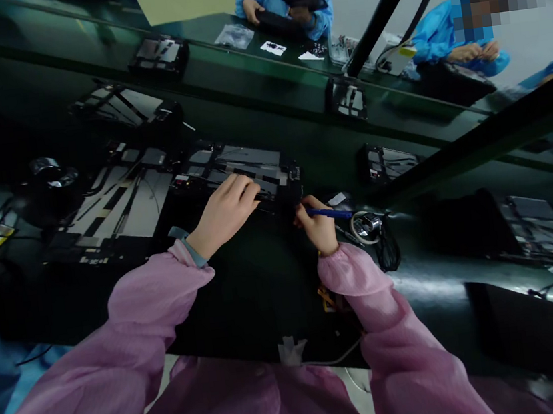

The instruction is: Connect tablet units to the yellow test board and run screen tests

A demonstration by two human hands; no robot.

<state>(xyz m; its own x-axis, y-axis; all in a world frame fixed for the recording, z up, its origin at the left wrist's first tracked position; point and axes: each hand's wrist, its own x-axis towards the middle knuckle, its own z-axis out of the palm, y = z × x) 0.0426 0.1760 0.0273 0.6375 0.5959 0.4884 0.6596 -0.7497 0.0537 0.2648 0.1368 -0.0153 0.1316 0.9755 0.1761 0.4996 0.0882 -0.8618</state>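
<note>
Fingers of left hand (227,213) curl, pressing opened tablet (250,160); right hand (317,227) pinches blue tool (332,213).

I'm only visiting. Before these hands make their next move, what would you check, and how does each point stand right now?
1. Left hand on the device: ok, it rests on top.
2. Right hand grips the blue tool: ok.
3. Tool tip touches the device: cannot tell, fingers hide it.
4. Coil apart from the right hand: ok, just beside it.
5. Co-worker's hands far off: ok, across the belt.
</note>
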